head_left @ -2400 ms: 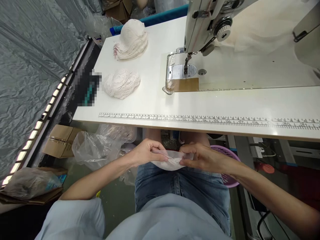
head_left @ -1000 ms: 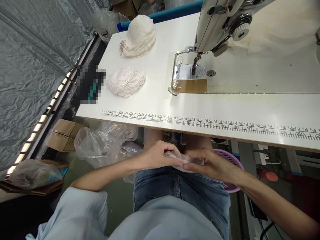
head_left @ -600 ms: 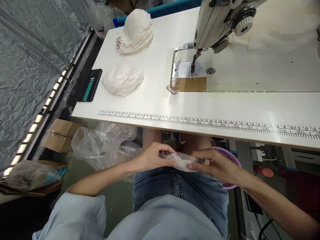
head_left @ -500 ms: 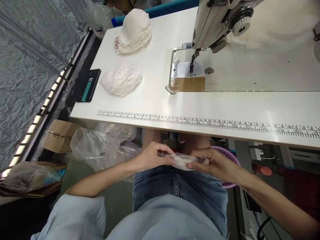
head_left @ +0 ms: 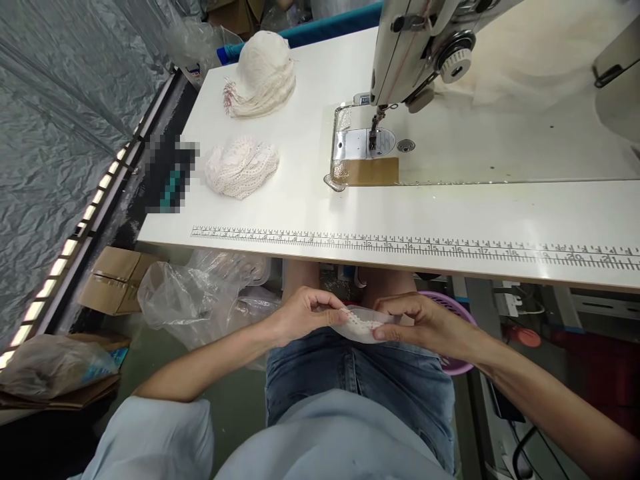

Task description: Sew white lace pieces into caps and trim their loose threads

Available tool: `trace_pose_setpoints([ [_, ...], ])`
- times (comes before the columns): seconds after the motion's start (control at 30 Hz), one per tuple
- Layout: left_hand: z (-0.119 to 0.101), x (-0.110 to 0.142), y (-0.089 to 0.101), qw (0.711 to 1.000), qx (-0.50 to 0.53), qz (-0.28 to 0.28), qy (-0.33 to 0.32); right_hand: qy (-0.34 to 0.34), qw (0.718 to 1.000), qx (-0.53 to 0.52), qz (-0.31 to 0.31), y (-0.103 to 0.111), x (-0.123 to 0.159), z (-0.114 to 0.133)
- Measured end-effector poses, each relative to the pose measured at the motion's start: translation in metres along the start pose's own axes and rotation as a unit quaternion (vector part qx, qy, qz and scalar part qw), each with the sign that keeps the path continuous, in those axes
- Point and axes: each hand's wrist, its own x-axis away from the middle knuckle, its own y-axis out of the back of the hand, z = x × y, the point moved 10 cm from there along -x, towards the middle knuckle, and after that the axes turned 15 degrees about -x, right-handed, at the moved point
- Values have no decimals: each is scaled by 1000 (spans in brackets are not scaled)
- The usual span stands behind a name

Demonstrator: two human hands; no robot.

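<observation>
Over my lap, below the table's front edge, both hands grip a small clear plastic bag (head_left: 361,327) with white lace trim inside. My left hand (head_left: 300,313) pinches the bag's left end with curled fingers. My right hand (head_left: 417,321) holds the right end, thumb and fingers closed on it. On the white sewing table (head_left: 450,220) lie a loose heap of white lace (head_left: 241,167) and, farther back, a rounded stack of white pieces (head_left: 263,75) with reddish threads at one edge.
An industrial sewing machine (head_left: 415,47) stands at the back right, its needle over a metal plate (head_left: 361,143). A printed ruler (head_left: 410,243) runs along the table's front. A dark phone (head_left: 167,175) lies at the left edge. Plastic bags (head_left: 200,293), cardboard boxes (head_left: 113,290) and a purple basket (head_left: 453,333) sit under the table.
Both hands have stayed on the small bag over my lap, shifting their fingers slightly along it. The camera view swayed a little; nothing on the table moved.
</observation>
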Motion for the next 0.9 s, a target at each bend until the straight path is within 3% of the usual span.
trace_pose_setpoints([
  [0.13, -5, 1, -3, 999, -45, 4, -26, 4, 1000, 10, -4, -1, 0, 1],
  [0.53, -5, 4, -5, 997, -78, -4, -26, 14, 998, 54, 3, -6, 5, 4],
  [0.9, -2, 6, -7, 1000, -10, -8, -12, 13, 1000, 13, 10, -12, 3, 3],
])
